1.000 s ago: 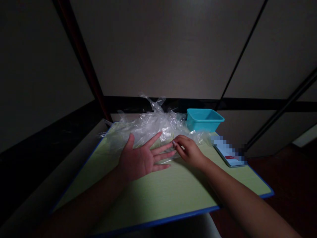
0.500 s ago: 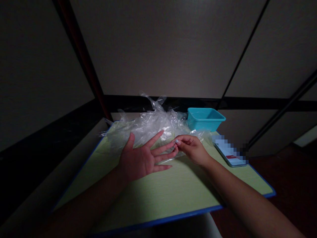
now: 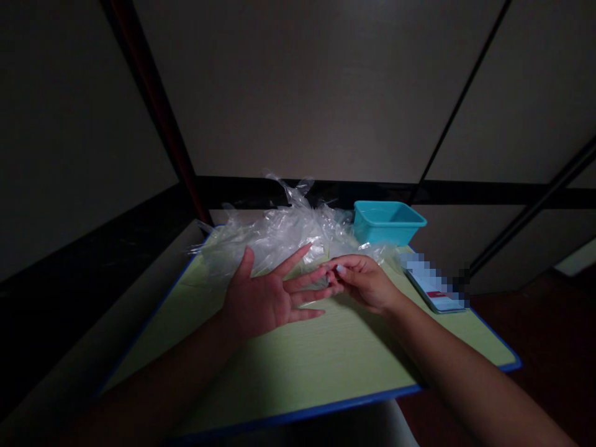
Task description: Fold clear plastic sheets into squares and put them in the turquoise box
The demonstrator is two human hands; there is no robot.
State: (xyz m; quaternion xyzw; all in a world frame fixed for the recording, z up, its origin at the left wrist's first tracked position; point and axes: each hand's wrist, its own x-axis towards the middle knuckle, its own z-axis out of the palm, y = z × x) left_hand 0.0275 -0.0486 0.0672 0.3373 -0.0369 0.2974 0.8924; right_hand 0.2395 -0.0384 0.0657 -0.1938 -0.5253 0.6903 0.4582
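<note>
My left hand [image 3: 270, 298] is held palm up over the table with its fingers spread wide. At the tips of its middle and ring fingers, my right hand [image 3: 365, 280] is closed in a pinch, thumb against forefinger. A small dark spot shows between the two hands, too small to name. Just behind the fingers lies a loose heap of crumpled clear plastic [image 3: 279, 233], thin and shiny, which looks like bags or film. Part of that heap is hidden by my hands.
A turquoise plastic basin [image 3: 386, 233] stands at the back right of the light green table [image 3: 298, 366], which has a blue edge. A phone [image 3: 433, 288], partly pixelated, lies near the right edge. Dark-trimmed panels [image 3: 302, 93] rise behind the table.
My right hand has shifted slightly to the right, its pinch staying at the left fingertips. The left hand keeps its spread pose; the plastic and basin have not moved on the table.
</note>
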